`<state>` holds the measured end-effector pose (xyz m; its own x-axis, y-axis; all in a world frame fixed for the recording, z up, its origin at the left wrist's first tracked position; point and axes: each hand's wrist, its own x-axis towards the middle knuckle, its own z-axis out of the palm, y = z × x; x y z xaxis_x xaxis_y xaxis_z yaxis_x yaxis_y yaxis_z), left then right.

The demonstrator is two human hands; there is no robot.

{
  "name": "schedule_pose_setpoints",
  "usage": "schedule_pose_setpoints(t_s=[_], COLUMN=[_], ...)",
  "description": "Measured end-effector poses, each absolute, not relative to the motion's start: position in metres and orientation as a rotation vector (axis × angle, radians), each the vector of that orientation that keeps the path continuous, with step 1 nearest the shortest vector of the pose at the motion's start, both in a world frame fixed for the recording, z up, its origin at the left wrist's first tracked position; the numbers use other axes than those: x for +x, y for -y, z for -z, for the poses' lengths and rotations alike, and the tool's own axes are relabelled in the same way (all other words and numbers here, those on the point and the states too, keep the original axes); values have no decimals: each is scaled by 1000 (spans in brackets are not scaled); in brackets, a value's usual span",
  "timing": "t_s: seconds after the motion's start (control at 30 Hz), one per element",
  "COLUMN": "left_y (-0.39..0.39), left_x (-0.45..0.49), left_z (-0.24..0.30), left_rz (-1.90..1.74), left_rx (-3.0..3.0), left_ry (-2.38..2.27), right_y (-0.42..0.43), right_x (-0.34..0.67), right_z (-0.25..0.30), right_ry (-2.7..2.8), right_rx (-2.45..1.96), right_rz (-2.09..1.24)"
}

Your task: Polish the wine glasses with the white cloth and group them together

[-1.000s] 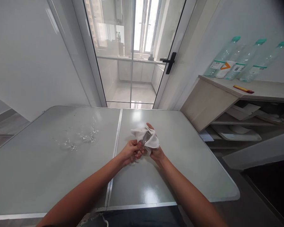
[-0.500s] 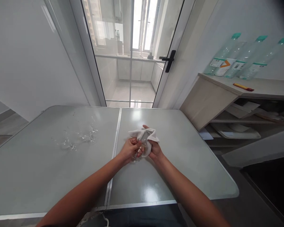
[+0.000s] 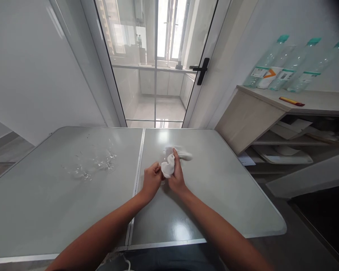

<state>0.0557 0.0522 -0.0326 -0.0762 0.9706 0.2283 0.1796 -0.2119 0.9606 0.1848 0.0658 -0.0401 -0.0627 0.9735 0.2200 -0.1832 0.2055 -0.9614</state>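
My right hand [image 3: 177,175] is closed around a white cloth [image 3: 167,168], its thumb pointing away from me. The cloth is bunched about a clear stemmed glass, mostly hidden, and its far end is blurred to the right. Touching the near left side of the bundle, my left hand [image 3: 153,177] has its fingers curled in on the glass's lower part, which they largely cover. Both hands are just above the right half of the table [image 3: 214,210]. On the left half rest clear glass pieces [image 3: 106,162], see-through and hard to outline, apparently more stemmed glasses.
A metal-edged seam [image 3: 139,158] splits the tabletop. Beyond the far edge stands a glass door [image 3: 169,82] with a black handle [image 3: 202,71]. At right, a wooden shelf unit [image 3: 260,101] carries several clear plastic bottles [image 3: 285,75] and a yellow-red packet [image 3: 290,101].
My right hand has turned and closed the cloth over the glass, whose bowl showed before. My left hand has shifted slightly left and rolled knuckles-up. The glass pieces at left stay put.
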Motion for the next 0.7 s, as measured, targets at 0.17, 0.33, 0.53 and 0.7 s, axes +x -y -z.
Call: schedule_pose_setpoints(t_s=[0.17,0.33,0.53,0.7], left_y=[-65,-70,-63,-62], left_x=[41,27,32,43], left_z=[34,30,34,45], left_rz=[-1208,-1022,-1059,-1118], left_rx=[1753,1922,1768,1496], left_ry=[-1280,-1112,-1036,-1049], right_y=[-85,-95,-96,-105], right_x=[215,230,227,227], right_z=[26,17,14,29], right_ry=[1992,1878,1089,762], right_rx=[-829,-927,-855,-910], right_rz=[-664,-925,-1650,-1569])
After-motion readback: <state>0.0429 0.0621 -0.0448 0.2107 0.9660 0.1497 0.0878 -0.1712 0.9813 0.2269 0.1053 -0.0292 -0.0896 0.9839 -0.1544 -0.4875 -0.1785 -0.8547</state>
